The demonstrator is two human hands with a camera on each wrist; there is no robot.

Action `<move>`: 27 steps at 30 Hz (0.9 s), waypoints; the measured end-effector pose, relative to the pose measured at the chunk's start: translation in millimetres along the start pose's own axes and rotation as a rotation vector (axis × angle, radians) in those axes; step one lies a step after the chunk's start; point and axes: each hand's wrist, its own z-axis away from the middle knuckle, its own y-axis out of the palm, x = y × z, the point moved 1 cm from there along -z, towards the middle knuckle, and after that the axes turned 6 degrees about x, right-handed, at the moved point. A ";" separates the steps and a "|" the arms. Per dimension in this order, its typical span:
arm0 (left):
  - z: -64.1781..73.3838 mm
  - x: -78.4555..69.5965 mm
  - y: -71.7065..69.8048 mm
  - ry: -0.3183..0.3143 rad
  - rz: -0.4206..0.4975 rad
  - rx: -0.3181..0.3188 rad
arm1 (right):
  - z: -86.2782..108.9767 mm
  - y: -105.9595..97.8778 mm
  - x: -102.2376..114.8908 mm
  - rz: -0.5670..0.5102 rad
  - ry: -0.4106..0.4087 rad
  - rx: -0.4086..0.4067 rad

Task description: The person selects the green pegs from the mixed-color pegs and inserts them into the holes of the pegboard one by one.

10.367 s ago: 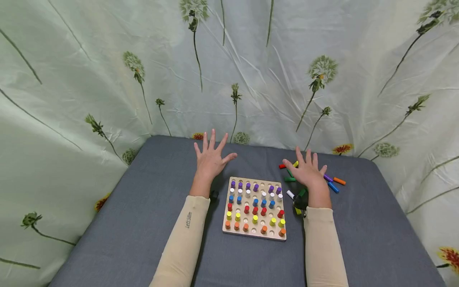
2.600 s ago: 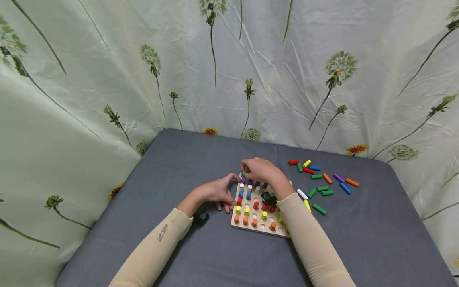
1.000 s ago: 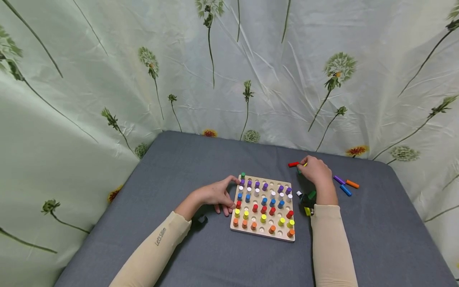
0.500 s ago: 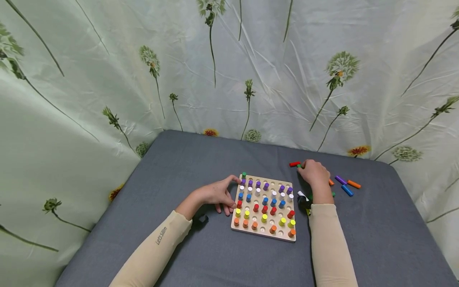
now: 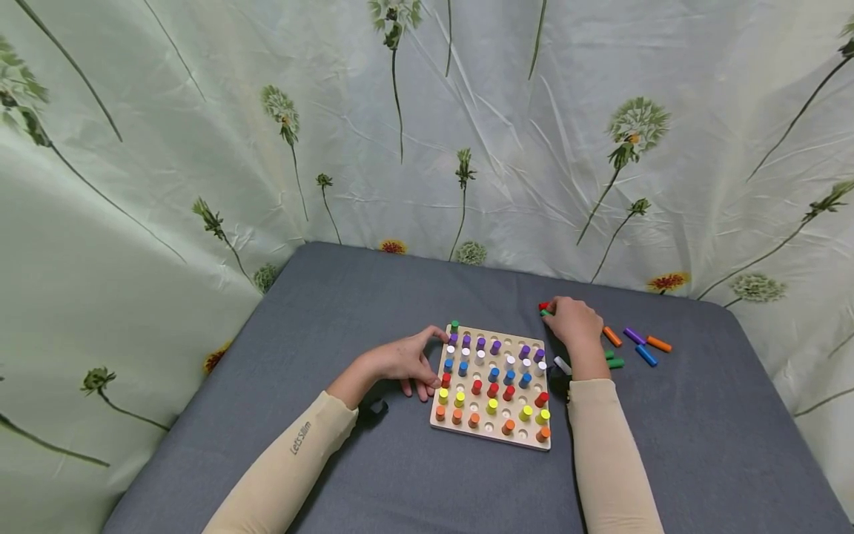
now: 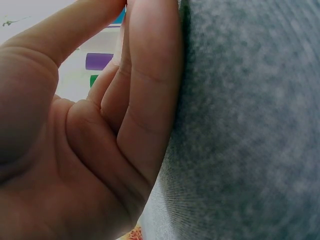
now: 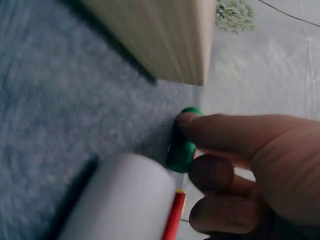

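A square wooden pegboard point(image 5: 465, 426) lies on the grey cloth, with rows of orange, yellow, red, blue, white and purple pegs standing in it. A single green peg point(image 5: 455, 325) stands in its far left corner. My left hand point(image 5: 399, 359) holds the board's left edge, index finger at the far corner and thumb lower down. Beyond the board's right side, my right hand point(image 5: 575, 325) pinches another green peg point(image 7: 181, 150) between thumb and fingertips, close over the cloth. The lower fingers of the right hand are curled in.
Loose pegs lie to the right: a red peg point(image 5: 543, 305) by my right fingertips, a white peg point(image 5: 563, 365), orange point(image 5: 611, 336), purple point(image 5: 634, 336), blue point(image 5: 646, 355) and several others partly hidden by my right hand. A flowered curtain point(image 5: 427, 148) hangs behind the table.
Both hands were spread open 10.4 seconds ago. Since then a green peg went into the far left corner; my right hand returned to the loose pegs, took another and shifted slightly left.
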 end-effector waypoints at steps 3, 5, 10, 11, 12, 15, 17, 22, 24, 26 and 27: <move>-0.7 0.5 0.3 -0.002 -0.003 -0.001 | 0.7 1.4 3.6 0.015 -0.012 -0.018; -0.7 0.6 0.6 -0.003 -0.004 -0.001 | 2.1 1.8 5.9 0.017 -0.027 -0.032; -0.9 0.6 1.3 -0.004 -0.007 -0.006 | 6.3 -1.6 10.8 -0.002 -0.070 -0.050; -0.8 0.6 1.3 -0.006 -0.007 -0.007 | 6.9 -2.7 11.7 -0.002 -0.076 -0.049; -1.1 0.6 1.4 -0.006 -0.006 -0.007 | 7.4 -3.9 12.4 -0.004 -0.082 -0.046; -0.9 0.6 1.6 -0.009 -0.007 -0.008 | 9.4 -7.9 15.8 -0.010 -0.104 -0.030; -0.7 0.5 1.7 -0.008 -0.008 -0.007 | 11.1 -10.5 17.9 -0.020 -0.120 -0.018; -0.7 0.8 1.6 -0.003 -0.009 -0.005 | 16.5 -17.8 22.2 -0.062 -0.157 0.015; -0.6 0.9 1.5 -0.002 -0.009 -0.005 | 18.9 -21.1 23.3 -0.079 -0.169 0.020; -0.2 1.0 1.4 -0.002 -0.009 -0.005 | 21.1 -23.8 23.9 -0.093 -0.178 0.021; 0.0 1.0 1.3 -0.002 -0.010 -0.006 | 22.2 -25.3 24.2 -0.098 -0.183 0.021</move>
